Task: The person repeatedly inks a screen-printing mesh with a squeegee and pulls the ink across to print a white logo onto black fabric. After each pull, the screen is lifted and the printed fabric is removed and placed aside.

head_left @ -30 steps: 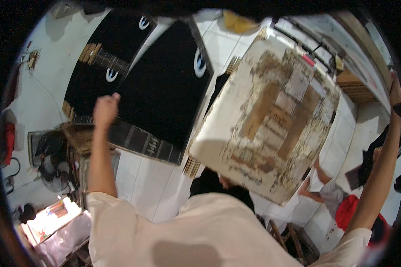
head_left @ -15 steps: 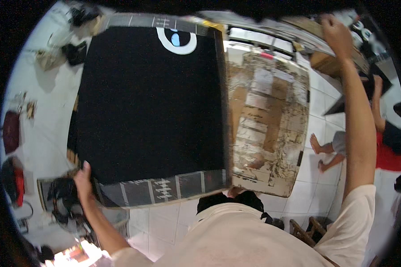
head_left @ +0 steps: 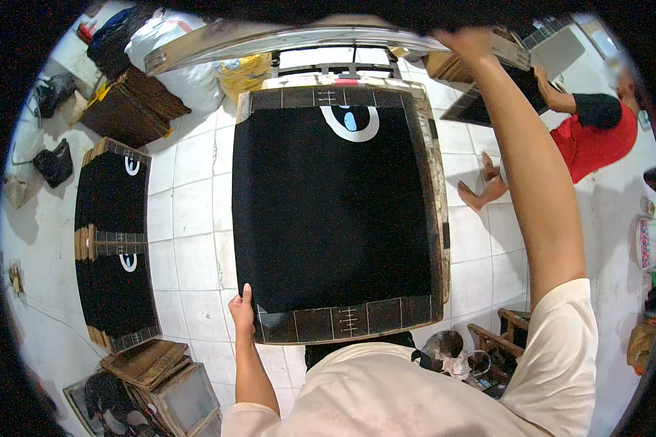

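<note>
A large flat board point(head_left: 386, 328) with dark, line-marked end strips lies over a worn stand point(head_left: 436, 120), which shows only along its far and right edges. Black fabric point(head_left: 332, 218) covers the board's middle, with part of a white and blue eye print point(head_left: 351, 124) near the far end. My left hand point(head_left: 241, 309) is closed on the board's near left edge, thumb on top. At arm's length, my right hand point(head_left: 468, 45) is closed on the edge of a long wooden frame point(head_left: 299, 45) raised beyond the stand; its fingertips are partly hidden.
On the left, stacked boards with black fabric point(head_left: 113, 197) line the floor. Wooden frames point(head_left: 178, 393) stand near left; flattened cardboard point(head_left: 135, 109) and a white sack point(head_left: 171, 44) lie far left. A person in red and black point(head_left: 598, 138) sits at right beside another dark board point(head_left: 499, 98).
The board has moved right, now covering most of the stand that showed beside it. My left hand has moved right with it. My right hand has moved left at the far side.
</note>
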`<action>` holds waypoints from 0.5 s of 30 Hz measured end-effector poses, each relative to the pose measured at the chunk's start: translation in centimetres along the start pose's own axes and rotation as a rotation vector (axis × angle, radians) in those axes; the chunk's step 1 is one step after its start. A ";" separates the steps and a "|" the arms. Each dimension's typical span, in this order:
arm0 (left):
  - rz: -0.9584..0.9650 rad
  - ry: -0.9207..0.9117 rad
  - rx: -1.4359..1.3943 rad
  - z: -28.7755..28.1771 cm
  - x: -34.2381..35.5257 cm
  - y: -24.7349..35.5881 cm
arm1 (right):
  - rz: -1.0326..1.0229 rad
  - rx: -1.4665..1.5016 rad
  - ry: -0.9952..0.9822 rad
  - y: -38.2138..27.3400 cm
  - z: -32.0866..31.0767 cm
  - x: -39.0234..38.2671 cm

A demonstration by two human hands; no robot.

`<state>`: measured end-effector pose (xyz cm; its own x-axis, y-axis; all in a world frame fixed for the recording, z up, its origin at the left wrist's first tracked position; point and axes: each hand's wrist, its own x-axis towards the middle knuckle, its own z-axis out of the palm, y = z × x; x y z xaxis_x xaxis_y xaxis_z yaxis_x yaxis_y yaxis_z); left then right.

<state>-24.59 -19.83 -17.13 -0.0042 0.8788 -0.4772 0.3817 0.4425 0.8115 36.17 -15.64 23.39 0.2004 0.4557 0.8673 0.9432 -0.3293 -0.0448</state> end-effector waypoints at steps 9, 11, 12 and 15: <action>0.424 -0.114 0.373 1.1 1.7 3.9 | 0.007 0.001 -0.009 0.7 0.5 0.9; 0.371 -0.109 0.569 1.0 2.1 4.7 | 0.005 0.017 -0.007 0.6 0.6 1.3; 0.355 -0.093 0.666 1.1 2.2 5.0 | 0.009 0.023 -0.015 0.5 0.6 1.6; 0.267 -0.117 0.910 1.4 1.6 5.4 | 0.011 0.021 -0.037 0.3 0.5 2.1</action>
<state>-21.27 -16.24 -13.97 0.2603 0.8856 -0.3847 0.9293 -0.1218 0.3486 37.03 -14.39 24.98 0.2203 0.4824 0.8478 0.9461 -0.3172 -0.0653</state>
